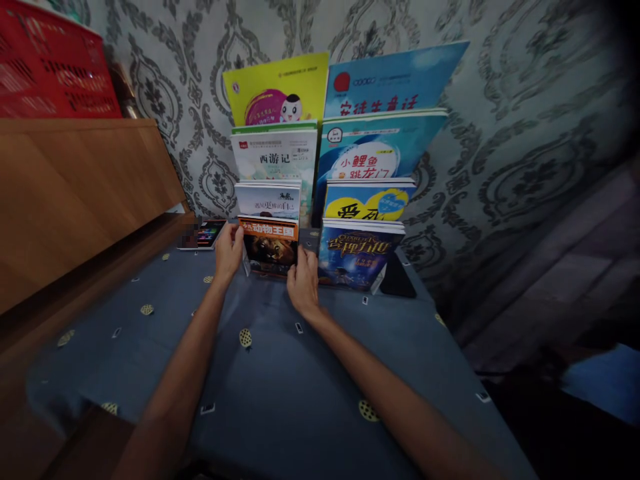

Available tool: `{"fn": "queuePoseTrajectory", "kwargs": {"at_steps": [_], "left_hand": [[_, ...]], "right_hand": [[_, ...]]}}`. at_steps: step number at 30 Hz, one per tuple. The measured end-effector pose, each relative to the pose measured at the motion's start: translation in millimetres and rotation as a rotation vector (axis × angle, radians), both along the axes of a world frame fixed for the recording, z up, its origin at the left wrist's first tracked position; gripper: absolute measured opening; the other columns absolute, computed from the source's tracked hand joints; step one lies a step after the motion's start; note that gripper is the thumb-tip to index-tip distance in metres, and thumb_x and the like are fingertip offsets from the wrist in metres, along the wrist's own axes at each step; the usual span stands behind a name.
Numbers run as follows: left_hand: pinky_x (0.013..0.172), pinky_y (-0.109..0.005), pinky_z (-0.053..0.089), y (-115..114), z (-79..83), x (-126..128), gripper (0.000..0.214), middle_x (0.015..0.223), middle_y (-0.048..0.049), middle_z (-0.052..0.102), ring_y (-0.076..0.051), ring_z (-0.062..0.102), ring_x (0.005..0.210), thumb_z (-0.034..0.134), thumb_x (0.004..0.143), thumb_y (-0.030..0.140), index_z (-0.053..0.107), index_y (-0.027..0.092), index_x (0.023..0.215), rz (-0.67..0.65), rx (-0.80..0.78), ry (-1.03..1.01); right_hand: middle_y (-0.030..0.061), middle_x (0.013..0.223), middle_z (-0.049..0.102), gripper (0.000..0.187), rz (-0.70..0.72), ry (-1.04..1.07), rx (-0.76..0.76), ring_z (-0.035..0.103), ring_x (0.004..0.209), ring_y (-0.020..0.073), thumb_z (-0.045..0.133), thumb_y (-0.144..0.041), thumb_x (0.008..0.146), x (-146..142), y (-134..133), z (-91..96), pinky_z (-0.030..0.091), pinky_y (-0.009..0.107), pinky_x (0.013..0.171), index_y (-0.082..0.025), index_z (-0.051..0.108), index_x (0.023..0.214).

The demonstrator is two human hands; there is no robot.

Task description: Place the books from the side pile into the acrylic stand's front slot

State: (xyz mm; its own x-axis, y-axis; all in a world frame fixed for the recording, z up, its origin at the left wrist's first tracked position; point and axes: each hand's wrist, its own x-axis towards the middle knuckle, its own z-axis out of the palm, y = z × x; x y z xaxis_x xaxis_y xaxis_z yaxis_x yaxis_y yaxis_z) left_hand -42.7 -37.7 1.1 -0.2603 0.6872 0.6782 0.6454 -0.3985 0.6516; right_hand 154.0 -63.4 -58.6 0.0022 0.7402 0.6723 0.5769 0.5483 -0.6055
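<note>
A book with an orange top and a lion on its cover (273,247) stands upright at the front of the left column of books. My left hand (229,252) is closed at its upper left edge, fingers curled. Around the lower right edge of the same book my right hand (304,280) is closed, its thumb side towards the cover. Behind stand a pale book (267,200), a white book (275,157) and a tall yellow-green book (280,87), stepped upwards. Clear stand parts show beside the front books; most of the stand is hidden.
To the right stands a second column, with a dark blue book (355,257) in front and a tall blue book (395,80) at the back. A black flat object (399,279) lies beside it. Books lie flat (210,235) at left, near a wooden cabinet (80,200) bearing a red basket (55,67).
</note>
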Motion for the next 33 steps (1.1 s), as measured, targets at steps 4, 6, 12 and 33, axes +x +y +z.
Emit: {"fn": "queuePoseTrajectory", "kwargs": {"at_steps": [4, 6, 12, 33], "left_hand": [[0.074, -0.028, 0.049, 0, 0.8, 0, 0.021, 0.093, -0.0034, 0.067, -0.018, 0.063, 0.088, 0.045, 0.098, 0.039, 0.057, 0.022, 0.097, -0.008, 0.007, 0.001], [0.075, -0.028, 0.048, 0, 1.2, 1, 0.02, 0.092, -0.0034, 0.067, -0.018, 0.063, 0.086, 0.046, 0.098, 0.038, 0.057, 0.022, 0.097, -0.015, 0.015, 0.006], [0.073, -0.026, 0.044, 0, 1.4, 3, 0.016, 0.086, -0.0019, 0.065, -0.017, 0.061, 0.079, 0.051, 0.095, 0.034, 0.056, 0.02, 0.091, -0.014, 0.019, 0.026], [0.073, -0.028, 0.046, 4, -6.7, 2, 0.01, 0.082, -0.0019, 0.063, -0.019, 0.06, 0.079, 0.051, 0.09, 0.028, 0.056, 0.02, 0.09, 0.027, 0.001, 0.026]], "right_hand": [[0.0196, 0.128, 0.051, 0.059, 0.005, -0.001, 0.007, 0.049, 0.124, 0.0307, 0.037, -0.01, 0.089, 0, -1, 1.6, 0.043, 0.052, 0.111, -0.01, 0.042, 0.148], [0.0207, 0.128, 0.052, 0.059, 0.002, -0.006, 0.007, 0.049, 0.124, 0.0308, 0.037, -0.01, 0.088, 0, -1, 1.9, 0.043, 0.051, 0.112, -0.007, 0.043, 0.146], [0.0193, 0.129, 0.051, 0.06, -0.02, 0.005, 0.03, 0.048, 0.127, 0.0303, 0.037, -0.012, 0.09, -3, -2, -1.0, 0.042, 0.053, 0.112, -0.01, 0.039, 0.15], [0.0217, 0.144, 0.047, 0.057, 0.052, -0.073, 0.091, 0.043, 0.134, 0.0318, 0.037, -0.01, 0.089, 7, 6, 4.0, 0.04, 0.056, 0.114, -0.009, 0.045, 0.146]]}}
